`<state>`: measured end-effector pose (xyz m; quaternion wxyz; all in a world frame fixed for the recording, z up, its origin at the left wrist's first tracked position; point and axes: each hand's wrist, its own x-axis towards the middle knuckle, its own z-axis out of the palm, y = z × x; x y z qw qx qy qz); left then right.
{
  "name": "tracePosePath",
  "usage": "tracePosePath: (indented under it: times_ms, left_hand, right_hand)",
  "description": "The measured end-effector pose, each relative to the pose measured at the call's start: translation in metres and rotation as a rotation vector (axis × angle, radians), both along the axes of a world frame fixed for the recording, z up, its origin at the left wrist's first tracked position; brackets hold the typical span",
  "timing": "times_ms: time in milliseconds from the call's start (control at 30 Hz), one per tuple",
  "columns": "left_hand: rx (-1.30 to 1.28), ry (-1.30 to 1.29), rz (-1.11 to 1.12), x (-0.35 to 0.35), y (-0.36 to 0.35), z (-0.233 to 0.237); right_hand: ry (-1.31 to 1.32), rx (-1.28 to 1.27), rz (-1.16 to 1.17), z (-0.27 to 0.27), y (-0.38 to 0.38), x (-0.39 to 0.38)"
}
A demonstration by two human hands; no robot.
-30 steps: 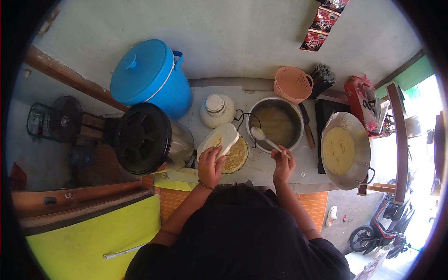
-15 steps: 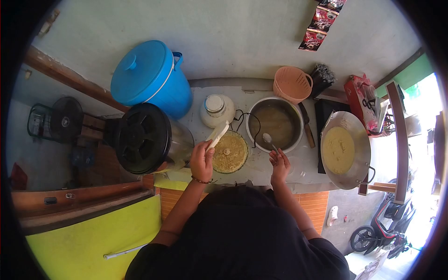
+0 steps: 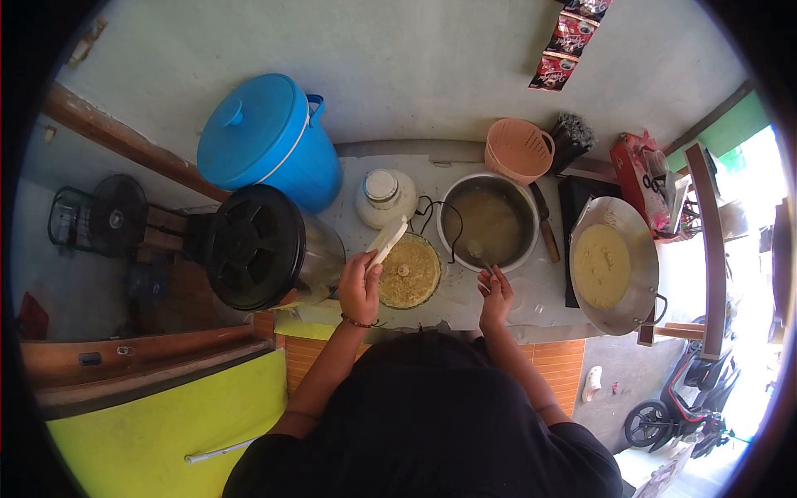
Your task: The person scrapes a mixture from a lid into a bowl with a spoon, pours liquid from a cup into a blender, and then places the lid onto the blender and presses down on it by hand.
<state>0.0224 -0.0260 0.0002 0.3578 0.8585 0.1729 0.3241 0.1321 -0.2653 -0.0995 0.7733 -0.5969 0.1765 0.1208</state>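
Observation:
My left hand (image 3: 359, 282) is closed on a flat white piece (image 3: 387, 244), seen edge-on and like a lid, tilted over the left side of a clear bowl. In that bowl (image 3: 413, 282) lies a pale yellow chopped mixture around a central post. My right hand (image 3: 496, 297) grips a spoon (image 3: 481, 256) by its handle; the spoon's head is at the near rim of a metal pot (image 3: 531, 241) of cloudy liquid. Behind the bowl stands a white rounded appliance or jar (image 3: 390, 199); a black cord (image 3: 459, 224) loops beside it and over the pot's edge.
A blue lidded bucket (image 3: 274, 133) and a black-lidded container (image 3: 257, 249) stand at left. A knife (image 3: 548, 231) lies right of the pot, with a pink basket (image 3: 519, 151) behind. Farther right, a wok (image 3: 646, 290) holds yellow batter.
The spoon's head has tipped and dropped slightly toward the pot's near rim as my right hand turned a little. My left hand and the white piece stay put.

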Motion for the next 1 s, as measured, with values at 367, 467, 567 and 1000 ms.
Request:
tracePosePath:
  times_ms: [367,467,567,1000]
  left_hand:
    - [-0.014,-0.012,0.003,-0.001,0.002,0.001]
    - [-0.025,-0.023,0.019,0.001,0.008,-0.002]
    - [-0.077,-0.013,0.038,0.004,0.015,-0.004]
    - [-0.11,-0.059,0.125,0.013,0.042,-0.015]
  right_hand:
    - [-0.307,-0.335,0.147,0.008,0.001,0.003]
    - [-0.185,-0.299,0.162,0.001,0.0,0.013]
    - [-0.062,-0.235,0.165,0.0,0.002,0.019]
    - [0.041,-0.243,0.203,0.012,0.004,0.01]
